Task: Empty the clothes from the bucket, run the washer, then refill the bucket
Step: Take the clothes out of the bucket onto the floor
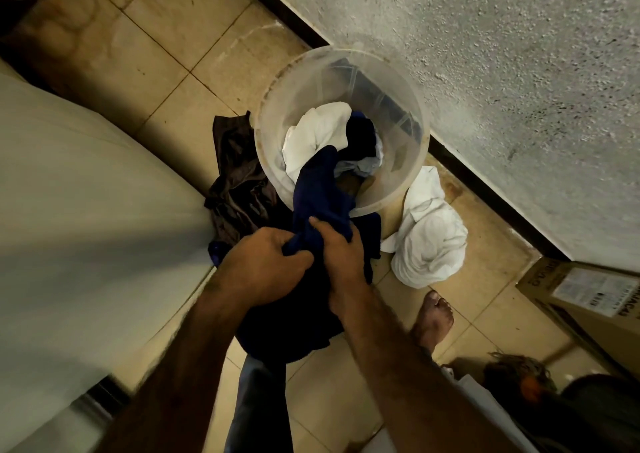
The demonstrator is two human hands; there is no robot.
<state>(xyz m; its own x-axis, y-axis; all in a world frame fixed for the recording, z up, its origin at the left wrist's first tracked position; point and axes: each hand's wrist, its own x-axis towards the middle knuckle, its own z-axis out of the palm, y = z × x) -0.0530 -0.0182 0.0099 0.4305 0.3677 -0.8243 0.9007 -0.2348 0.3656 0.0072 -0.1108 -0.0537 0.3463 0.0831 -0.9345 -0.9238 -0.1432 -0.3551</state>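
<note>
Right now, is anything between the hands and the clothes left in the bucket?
Only the navy garment, which the left hand and right hand both grip: it drapes over the near rim of the bucket, partly covering the white cloth inside. Nothing else visible is in the way.

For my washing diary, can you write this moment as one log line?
left hand: grips blue cloth | right hand: grips blue cloth | bucket: white clothes inside | floor: white bundle

Clear bucket (298,96) holds a white cloth (322,130); navy cloth (318,189) drapes over its rim.
</note>
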